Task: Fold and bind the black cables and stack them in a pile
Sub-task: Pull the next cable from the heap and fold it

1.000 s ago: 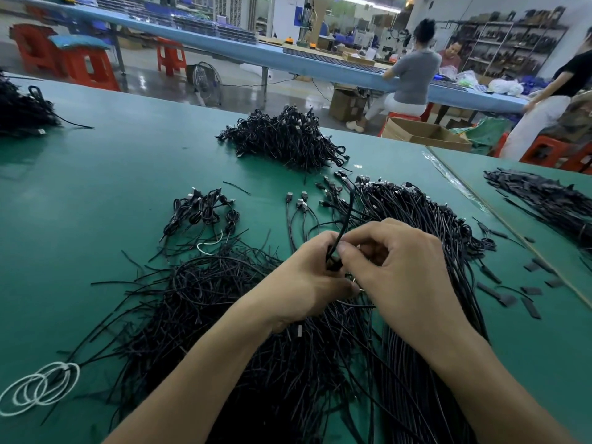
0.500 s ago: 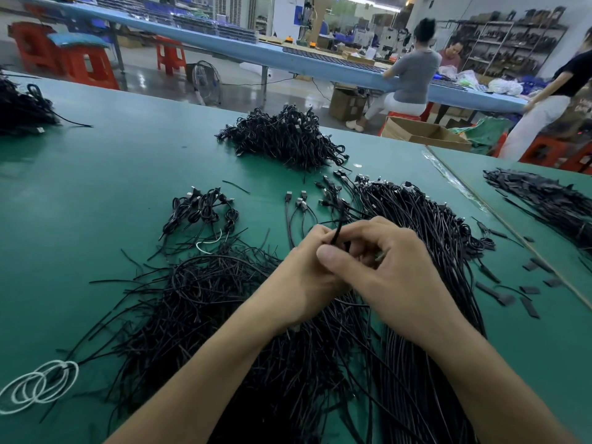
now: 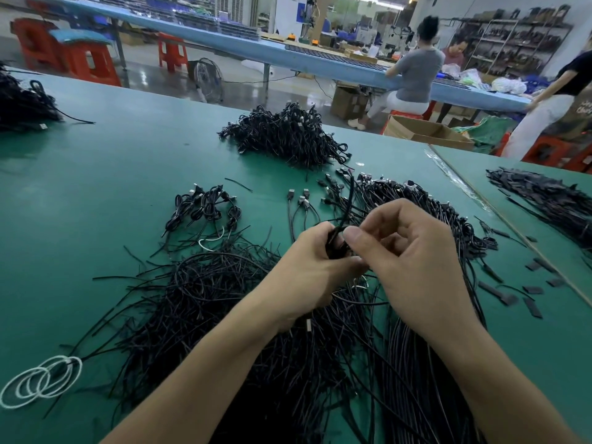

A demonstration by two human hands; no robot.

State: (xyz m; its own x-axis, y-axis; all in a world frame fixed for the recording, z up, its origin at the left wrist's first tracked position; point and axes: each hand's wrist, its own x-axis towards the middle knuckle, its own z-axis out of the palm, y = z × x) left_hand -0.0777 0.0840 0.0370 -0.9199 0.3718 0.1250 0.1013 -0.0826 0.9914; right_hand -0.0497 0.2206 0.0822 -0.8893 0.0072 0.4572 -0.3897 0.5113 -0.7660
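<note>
My left hand [image 3: 307, 270] grips a folded black cable [image 3: 336, 243] above the green table [image 3: 96, 187]. My right hand [image 3: 407, 261] meets it from the right, thumb and fingers pinching at the bundle, where a thin black tie [image 3: 347, 203] sticks up. Beneath the hands lies a long sheaf of straight black cables [image 3: 416, 363]. A heap of loose black ties [image 3: 198, 302] spreads to the left. A few bound cables [image 3: 205, 209] lie further left, and a big pile of bound cables [image 3: 288, 136] sits at the back.
White loops of cord [image 3: 38, 382] lie at the front left. Another black cable heap [image 3: 22, 104] sits at the far left. Dark strips [image 3: 544, 197] cover a second table on the right. Small black tabs [image 3: 512, 296] are scattered nearby. People work at a blue bench behind.
My right hand has turned at the bundle, its thumb now pointing left over the cable. The tie end sticking up has shifted. The left hand kept its grip.
</note>
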